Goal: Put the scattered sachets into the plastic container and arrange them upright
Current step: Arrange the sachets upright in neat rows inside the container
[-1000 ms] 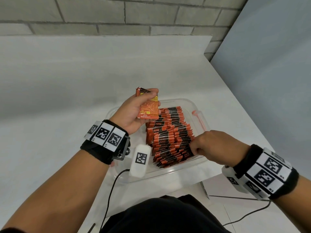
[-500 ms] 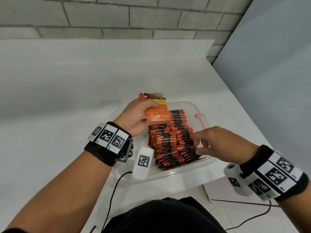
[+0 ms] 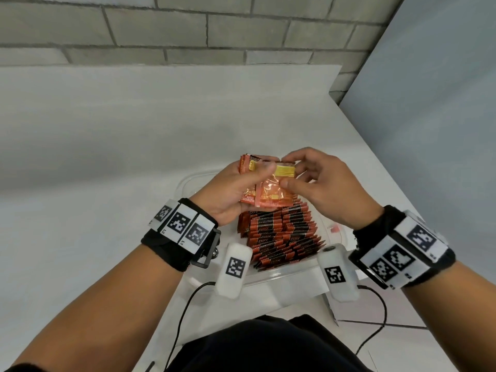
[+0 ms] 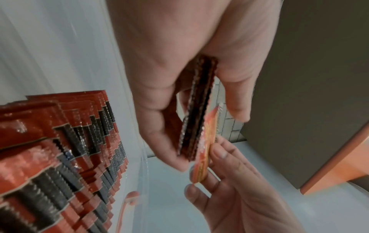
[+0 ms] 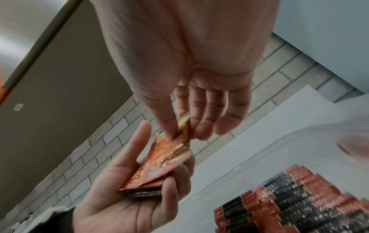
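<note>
Writing: the packed sachets (image 3: pixel 279 237) show "D2X" on their top edges in the head view; print on the held ones is too blurred to read.
Markers: square black-and-white codes sit on both wristbands (image 3: pixel 185 226) and on the white camera housings below them.
Held sachets (image 3: pixel 265 194): a small stack, orange with a yellow band at one end and dark crimped edges, held above the container at frame centre.
Left hand (image 3: pixel 228 191): its grip is curled round the stack, thumb across the front, fingers behind.
Right hand (image 3: pixel 324 189): thumb and forefinger pinch the yellow end of the front sachet, other fingers loosely spread.
Plastic container (image 3: pixel 268 276): clear, on the white table (image 3: pixel 107 157), below the hands, holding rows of orange-and-black sachets standing on edge, leaning, it seems.
Surroundings: grey brick wall (image 3: pixel 214 28) along the top of the frame.
</note>
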Motion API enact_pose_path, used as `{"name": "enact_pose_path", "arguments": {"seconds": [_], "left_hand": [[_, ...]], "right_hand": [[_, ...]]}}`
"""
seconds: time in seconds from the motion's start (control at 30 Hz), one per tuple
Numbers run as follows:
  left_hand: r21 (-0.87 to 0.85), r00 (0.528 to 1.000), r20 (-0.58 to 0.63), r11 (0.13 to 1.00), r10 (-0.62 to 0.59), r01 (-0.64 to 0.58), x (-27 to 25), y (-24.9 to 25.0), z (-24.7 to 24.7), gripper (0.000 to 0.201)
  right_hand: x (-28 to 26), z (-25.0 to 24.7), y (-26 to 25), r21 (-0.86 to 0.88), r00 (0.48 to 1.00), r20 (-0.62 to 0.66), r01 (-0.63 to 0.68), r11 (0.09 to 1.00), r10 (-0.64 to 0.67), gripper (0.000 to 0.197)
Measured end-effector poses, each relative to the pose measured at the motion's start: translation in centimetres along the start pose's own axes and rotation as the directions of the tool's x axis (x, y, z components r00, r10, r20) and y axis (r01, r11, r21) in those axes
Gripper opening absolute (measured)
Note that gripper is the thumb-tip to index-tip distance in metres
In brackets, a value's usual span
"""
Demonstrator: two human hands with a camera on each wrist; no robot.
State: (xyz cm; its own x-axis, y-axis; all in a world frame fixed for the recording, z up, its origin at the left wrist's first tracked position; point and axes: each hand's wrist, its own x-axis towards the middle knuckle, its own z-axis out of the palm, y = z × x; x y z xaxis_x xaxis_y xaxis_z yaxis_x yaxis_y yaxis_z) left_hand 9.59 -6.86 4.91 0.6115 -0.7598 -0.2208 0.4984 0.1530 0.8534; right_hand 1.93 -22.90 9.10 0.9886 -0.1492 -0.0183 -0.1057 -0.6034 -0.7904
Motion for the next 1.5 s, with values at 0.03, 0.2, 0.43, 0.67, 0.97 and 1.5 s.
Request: {"name": "enact_pose_path", "arguments": {"seconds": [0.03, 0.2, 0.43, 0.67, 0.97, 1.5], "left_hand": [[-0.005, 1.000, -0.013, 1.000, -0.007, 0.006, 0.0, 0.1, 0.0, 0.042], [-0.158, 0.995, -0.097, 0.987, 0.014, -0.029, -0.1, 0.2, -0.2, 0.045], [-0.149, 0.991, -0.102, 0.983, 0.090, -0.105, -0.5, -0.2, -0.3, 0.037], [-0.061, 0.995, -0.068, 0.995, 0.073, -0.077, -0.6, -0.5, 0.1, 0.036], [-0.154, 0.980, -0.193, 0.985, 0.047, -0.078, -0.9, 0.1, -1.1, 0.040], [-0.142, 0.984, -0.180, 0.989, 0.013, -0.040, -0.4, 0.2, -1.1, 0.027]], "right_hand": [[0.0, 0.0, -0.1, 0.006, 0.998, -0.053, 0.029, 1.000, -0.028, 0.024], [-0.4, 0.1, -0.3, -0.141, 0.933, -0.219, 0.258, 0.956, -0.284, 0.016], [-0.7, 1.0, 0.5, -0.293, 0.960, 0.002, 0.269, 0.917, -0.281, 0.037], [-0.3, 0.2, -0.2, -0.087, 0.997, 0.039, 0.068, 0.994, -0.064, 0.044], [-4.3, -0.6, 1.5, -0.211, 0.943, 0.330, 0.111, 0.971, -0.036, 0.013], [-5.5, 2.1, 1.6, -0.498, 0.857, 0.514, 0.259, 0.828, 0.041, 0.020]]}}
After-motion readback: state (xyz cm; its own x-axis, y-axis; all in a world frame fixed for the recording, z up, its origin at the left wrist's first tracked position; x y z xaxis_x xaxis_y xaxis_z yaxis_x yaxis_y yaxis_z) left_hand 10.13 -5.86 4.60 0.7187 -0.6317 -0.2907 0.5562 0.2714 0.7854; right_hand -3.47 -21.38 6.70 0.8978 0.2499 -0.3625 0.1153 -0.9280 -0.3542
